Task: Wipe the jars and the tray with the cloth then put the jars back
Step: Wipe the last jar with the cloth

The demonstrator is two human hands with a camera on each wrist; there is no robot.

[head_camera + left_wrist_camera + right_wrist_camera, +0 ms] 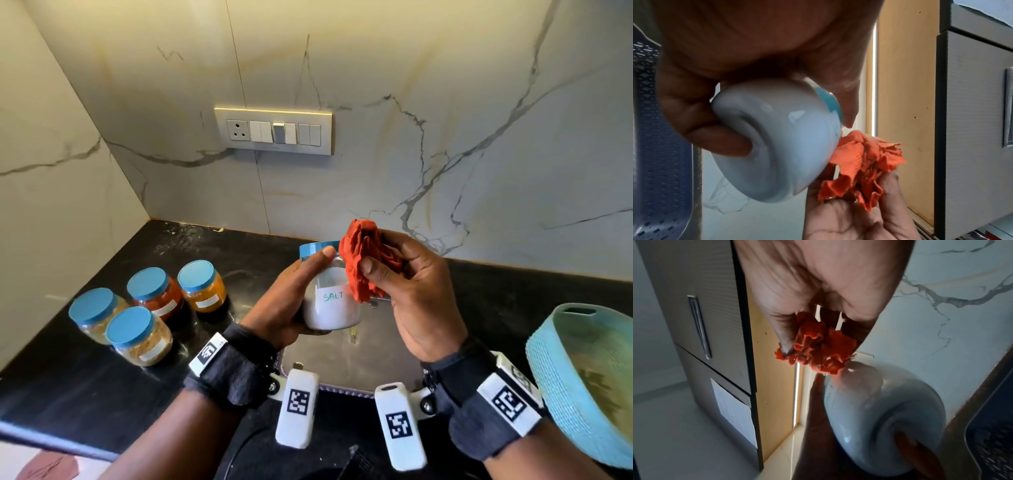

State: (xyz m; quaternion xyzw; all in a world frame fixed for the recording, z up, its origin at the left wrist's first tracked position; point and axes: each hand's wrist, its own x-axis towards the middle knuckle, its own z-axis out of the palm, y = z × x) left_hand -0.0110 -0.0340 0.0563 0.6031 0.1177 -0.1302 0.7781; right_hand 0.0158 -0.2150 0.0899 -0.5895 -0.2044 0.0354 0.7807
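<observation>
My left hand [295, 291] grips a clear jar [334, 308] of white powder labelled SALT, with a blue lid, tilted above the counter. My right hand [407, 277] holds a bunched orange cloth [364, 260] against the jar's upper right side, by the lid. In the left wrist view the jar's base [777, 142] faces the camera, with the cloth [863, 162] at its right. The right wrist view shows the cloth [816, 345] pinched in my fingers, just above the jar [884, 402]. A grey metal tray [370, 356] lies on the counter under both hands.
Several blue-lidded spice jars [147, 308] stand grouped on the black counter [51, 387] at the left. A light-blue woven basket [561, 387] sits at the right edge. A switch panel [274, 131] is on the marble wall behind.
</observation>
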